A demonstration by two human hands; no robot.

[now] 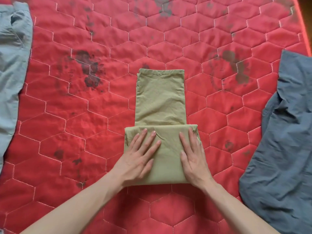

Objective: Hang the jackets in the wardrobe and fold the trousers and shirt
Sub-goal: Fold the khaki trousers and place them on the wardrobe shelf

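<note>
Pressing flat, the left hand and right hand lie open, fingers straight, on the trousers' folded near end; the unfolded length runs straight away from them across the red quilt.

Red hexagon-quilted bedcover, dark faded blotches; wooden floor strip top right.

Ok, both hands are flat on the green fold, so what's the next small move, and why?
Probably grip the near folded part and turn it over once more toward the far hem. The left hand and right hand only press it flat, and a long single strip of the trousers still lies unfolded beyond.
</note>
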